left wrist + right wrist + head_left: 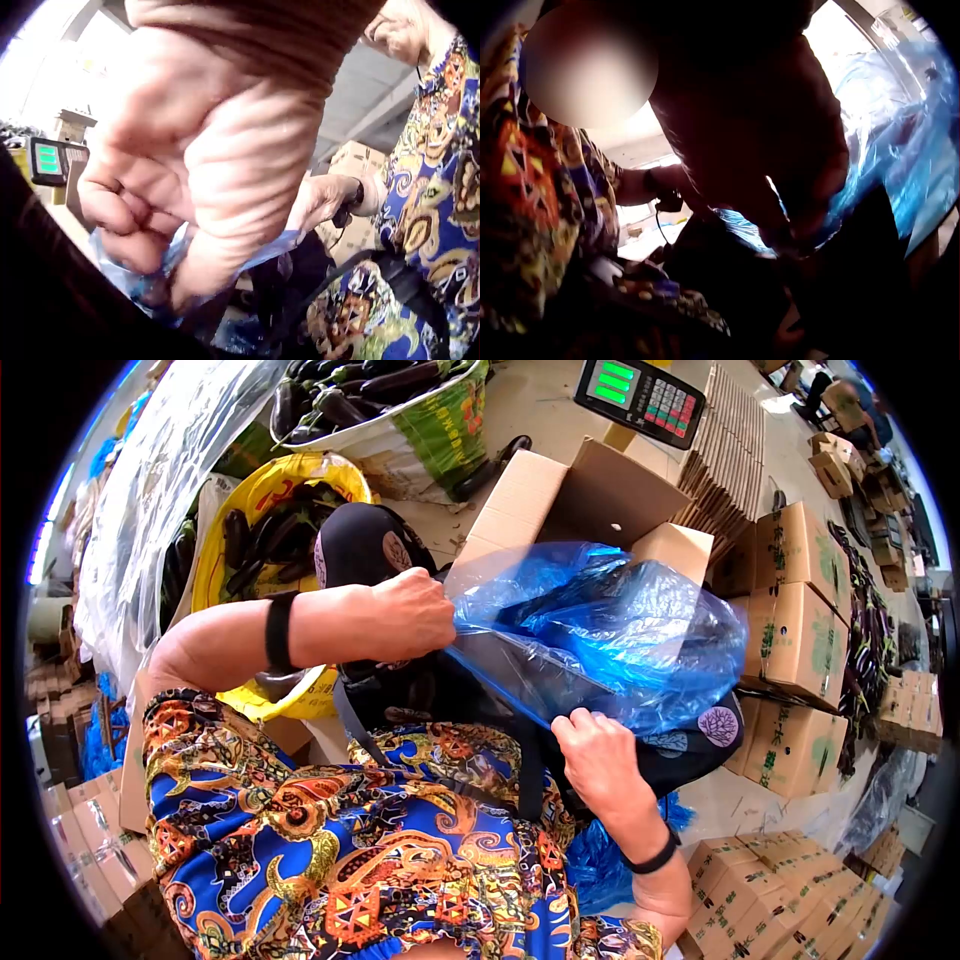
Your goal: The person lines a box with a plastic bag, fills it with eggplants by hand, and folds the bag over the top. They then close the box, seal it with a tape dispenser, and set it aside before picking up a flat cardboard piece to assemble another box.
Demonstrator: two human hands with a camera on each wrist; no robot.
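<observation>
A translucent blue plastic bag (640,640) is stretched between both hands, its body spread over an open cardboard box (620,495). My left hand (410,615) grips one end of the bag's edge, its fingers curled down on the film; in the left wrist view the same hand (187,172) fills the middle, with blue film under the fingertips. Lower and to the right, my right hand (600,760) pinches the other end of that edge. The right wrist view shows this hand (772,150) dark, with the blue bag (900,142) beside it. Part of the box is hidden behind the film.
A yellow-lined basket (215,560) of eggplants stands at the left, and a larger container of eggplants (390,395) lies beyond it. A scale display (640,398) is at the top beside flattened cardboard (725,450). Packed cartons (800,630) stand at the right.
</observation>
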